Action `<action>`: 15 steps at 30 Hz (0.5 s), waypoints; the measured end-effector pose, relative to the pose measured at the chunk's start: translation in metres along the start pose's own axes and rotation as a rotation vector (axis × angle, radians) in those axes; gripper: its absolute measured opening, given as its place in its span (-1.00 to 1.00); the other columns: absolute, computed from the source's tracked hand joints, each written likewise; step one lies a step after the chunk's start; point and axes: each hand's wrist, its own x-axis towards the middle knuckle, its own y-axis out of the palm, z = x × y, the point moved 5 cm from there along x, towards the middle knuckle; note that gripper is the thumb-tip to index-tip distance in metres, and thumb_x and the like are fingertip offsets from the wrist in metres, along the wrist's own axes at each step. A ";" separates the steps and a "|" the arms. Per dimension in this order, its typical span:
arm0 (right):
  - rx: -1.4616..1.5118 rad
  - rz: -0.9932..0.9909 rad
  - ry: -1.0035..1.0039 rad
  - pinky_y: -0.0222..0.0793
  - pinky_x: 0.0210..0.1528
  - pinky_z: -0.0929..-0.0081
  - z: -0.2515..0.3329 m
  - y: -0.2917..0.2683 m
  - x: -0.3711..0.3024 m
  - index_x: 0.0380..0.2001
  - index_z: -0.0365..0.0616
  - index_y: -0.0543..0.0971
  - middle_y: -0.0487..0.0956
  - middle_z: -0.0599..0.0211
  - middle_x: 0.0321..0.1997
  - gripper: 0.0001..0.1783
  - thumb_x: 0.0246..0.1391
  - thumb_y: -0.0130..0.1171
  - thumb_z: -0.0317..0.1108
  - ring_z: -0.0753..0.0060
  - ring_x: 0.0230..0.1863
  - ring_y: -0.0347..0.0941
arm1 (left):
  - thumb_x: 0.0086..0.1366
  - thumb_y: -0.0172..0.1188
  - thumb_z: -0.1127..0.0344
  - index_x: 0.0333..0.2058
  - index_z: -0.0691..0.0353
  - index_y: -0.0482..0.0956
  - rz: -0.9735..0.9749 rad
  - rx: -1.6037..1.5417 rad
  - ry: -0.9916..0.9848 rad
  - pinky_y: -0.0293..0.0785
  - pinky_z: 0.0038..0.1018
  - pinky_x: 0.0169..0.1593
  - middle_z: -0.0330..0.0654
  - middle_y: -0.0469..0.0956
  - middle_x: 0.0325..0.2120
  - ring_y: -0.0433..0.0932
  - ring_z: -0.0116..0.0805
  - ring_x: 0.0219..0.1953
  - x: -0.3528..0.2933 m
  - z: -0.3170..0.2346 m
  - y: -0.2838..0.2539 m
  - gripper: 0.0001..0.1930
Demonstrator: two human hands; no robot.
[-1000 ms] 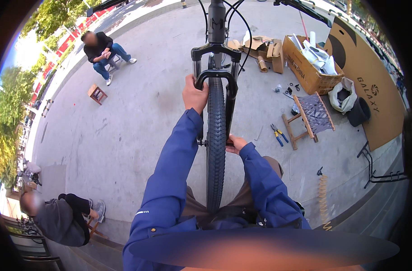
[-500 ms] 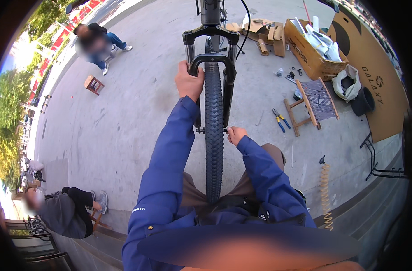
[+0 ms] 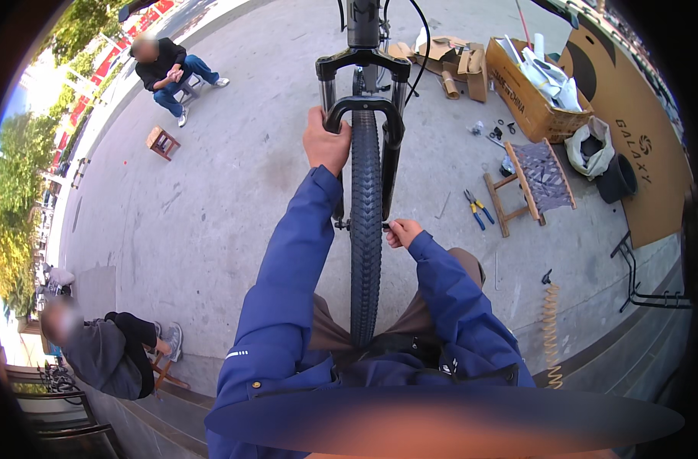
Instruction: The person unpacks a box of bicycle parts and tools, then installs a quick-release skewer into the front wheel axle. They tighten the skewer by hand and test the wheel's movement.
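Note:
A bicycle's front wheel with a black knobbly tyre [image 3: 366, 245] stands upright between my knees, held in a black suspension fork [image 3: 392, 164]. My left hand [image 3: 326, 143] is wrapped round the fork's left leg, just below the curved arch. Low on the right side, my right hand [image 3: 404, 232] is closed on the small dark end of the wheel axle [image 3: 386, 226]. The fingers cover most of that part, so its exact shape is hidden. On the left, the axle's other end [image 3: 341, 225] sticks out beside the fork.
To the right lie yellow-and-blue pliers [image 3: 479, 209], a hex key [image 3: 443, 205], a woven folding stool [image 3: 544, 176] and a coiled air hose [image 3: 551, 329]. Beyond are a carton [image 3: 540, 107], a white sack [image 3: 591, 149] and a black bucket [image 3: 616, 180]. Two people sit at left, near a wooden stool [image 3: 162, 143].
Both hands keep their holds. The view has shifted slightly, moving the bicycle a little right and down. The far seated person now has both hands together in front.

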 end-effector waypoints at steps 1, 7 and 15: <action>0.031 -0.007 0.080 0.68 -0.29 0.41 -0.005 -0.002 0.001 -0.11 -0.29 0.66 0.67 0.34 -0.36 -0.56 0.58 -0.08 -0.15 0.46 -0.43 0.63 | 0.15 0.33 0.36 -0.14 0.21 0.51 0.003 -0.003 -0.003 0.55 -0.09 -0.23 0.07 0.62 -0.47 0.65 0.18 -0.37 0.000 0.000 0.000 -0.70; 0.129 0.030 0.199 0.68 -0.23 0.47 -0.014 -0.005 0.006 -0.03 -0.20 0.68 0.68 0.43 -0.32 -0.59 0.55 0.01 -0.08 0.54 -0.36 0.64 | 0.15 0.32 0.37 -0.15 0.20 0.50 0.000 -0.011 0.006 0.54 -0.09 -0.23 0.06 0.61 -0.46 0.64 0.17 -0.37 0.000 -0.001 0.001 -0.71; 0.287 0.079 0.230 0.67 -0.20 0.53 -0.020 -0.005 0.008 -0.02 -0.12 0.69 0.70 0.50 -0.28 -0.63 0.50 0.13 -0.04 0.61 -0.32 0.64 | 0.15 0.33 0.37 -0.16 0.21 0.49 0.016 -0.035 -0.014 0.54 -0.12 -0.23 0.05 0.60 -0.46 0.64 0.14 -0.37 0.000 0.003 0.003 -0.71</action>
